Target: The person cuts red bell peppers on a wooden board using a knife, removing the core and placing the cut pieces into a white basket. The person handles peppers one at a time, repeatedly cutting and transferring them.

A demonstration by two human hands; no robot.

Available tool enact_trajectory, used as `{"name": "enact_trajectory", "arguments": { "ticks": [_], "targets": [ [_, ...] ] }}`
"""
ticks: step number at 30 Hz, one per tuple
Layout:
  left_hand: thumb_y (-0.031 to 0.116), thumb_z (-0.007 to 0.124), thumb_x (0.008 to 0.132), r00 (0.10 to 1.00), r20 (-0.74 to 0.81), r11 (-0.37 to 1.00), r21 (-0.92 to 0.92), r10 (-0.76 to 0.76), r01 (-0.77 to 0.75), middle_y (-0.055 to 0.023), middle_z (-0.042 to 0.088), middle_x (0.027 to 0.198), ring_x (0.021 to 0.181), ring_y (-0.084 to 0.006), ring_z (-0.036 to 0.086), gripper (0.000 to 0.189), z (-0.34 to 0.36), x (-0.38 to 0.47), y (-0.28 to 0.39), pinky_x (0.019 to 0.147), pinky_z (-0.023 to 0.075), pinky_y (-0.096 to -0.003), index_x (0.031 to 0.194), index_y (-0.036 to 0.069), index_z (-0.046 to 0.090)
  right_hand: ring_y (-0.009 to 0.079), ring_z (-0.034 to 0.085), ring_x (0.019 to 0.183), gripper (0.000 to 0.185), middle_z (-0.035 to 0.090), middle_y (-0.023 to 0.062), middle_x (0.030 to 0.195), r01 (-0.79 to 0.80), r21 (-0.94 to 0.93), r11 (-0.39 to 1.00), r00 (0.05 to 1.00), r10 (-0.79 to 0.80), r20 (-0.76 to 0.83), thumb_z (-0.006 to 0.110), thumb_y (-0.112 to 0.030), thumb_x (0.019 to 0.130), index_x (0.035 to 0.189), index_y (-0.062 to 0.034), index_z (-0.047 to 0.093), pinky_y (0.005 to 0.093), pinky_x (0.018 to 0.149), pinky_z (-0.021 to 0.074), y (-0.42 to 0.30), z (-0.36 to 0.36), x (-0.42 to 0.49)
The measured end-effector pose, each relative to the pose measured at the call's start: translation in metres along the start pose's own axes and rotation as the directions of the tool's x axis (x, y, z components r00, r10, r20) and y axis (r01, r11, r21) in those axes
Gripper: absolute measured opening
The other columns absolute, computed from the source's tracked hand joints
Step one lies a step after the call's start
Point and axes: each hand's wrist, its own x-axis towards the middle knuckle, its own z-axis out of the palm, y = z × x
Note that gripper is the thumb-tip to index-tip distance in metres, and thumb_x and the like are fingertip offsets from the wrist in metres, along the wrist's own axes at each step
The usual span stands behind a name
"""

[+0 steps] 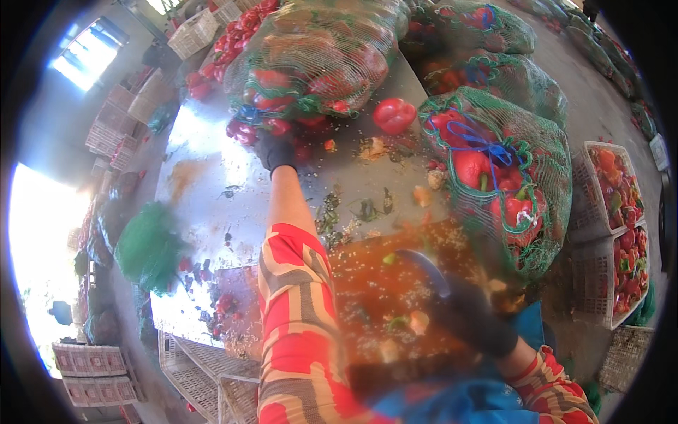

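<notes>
My left hand (275,149), in a dark glove, reaches far forward over the metal table (201,175). It is at the red peppers (243,131) by the mouth of a large green mesh sack (318,69) full of peppers. Its fingers are hidden behind the glove's back, so a grip does not show. Low on the right, my blurred right hand (471,312), also gloved, holds a knife with a curved blade (426,267). A wooden board (381,281), wet and strewn with seeds and scraps, lies beneath the blade. One loose red pepper (394,115) sits right of the sack.
A tied mesh sack of peppers (508,169) stands along the table's right side, with more sacks (492,74) behind. Plastic crates of peppers (609,185) are at far right. Green netting (148,246) hangs at the left edge; white crates (201,371) stand below it.
</notes>
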Motion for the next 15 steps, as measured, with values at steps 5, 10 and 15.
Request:
{"name": "enact_trajectory", "arguments": {
  "ticks": [5,10,15],
  "targets": [
    [0.034,0.08,0.059,0.994,0.024,0.926,-0.366,0.106,-0.09,-0.0205,0.059,0.106,0.099,-0.0349,0.058,0.059,-0.01,0.005,-0.026,0.082,0.0478,-0.0432,0.102,0.005,0.053,0.0136,0.051,0.059,0.029,0.053,0.0074,0.071,-0.032,-0.014,0.999,0.999,0.032,0.022,0.065,-0.006,0.084,0.11,-0.0017,0.053,0.0311,0.053,0.0422,0.0,0.003,0.002],
    [0.021,0.078,0.058,0.928,-0.029,0.858,-0.371,0.371,-0.354,-0.0105,0.059,0.1,0.094,-0.0313,0.057,0.048,-0.085,-0.062,-0.031,0.082,0.0464,-0.0395,0.098,0.011,0.053,0.018,0.054,0.06,0.035,0.054,0.0091,0.072,0.105,-0.18,0.978,0.987,-0.124,-0.099,0.066,-0.008,0.084,0.114,-0.0015,0.05,0.0317,0.054,0.0423,0.001,0.011,-0.005],
    [0.014,0.074,0.062,0.583,0.016,0.582,-0.085,0.812,-0.809,-0.0118,0.059,0.106,0.098,-0.0318,0.056,0.046,-0.201,-0.166,-0.002,0.083,0.0471,-0.0413,0.104,0.012,0.055,0.0165,0.051,0.059,0.024,0.052,0.0073,0.071,0.222,-0.112,0.969,0.961,-0.236,-0.141,0.062,-0.006,0.086,0.105,-0.0018,0.047,0.033,0.053,0.0414,-0.004,0.014,-0.024]
  ]
}}
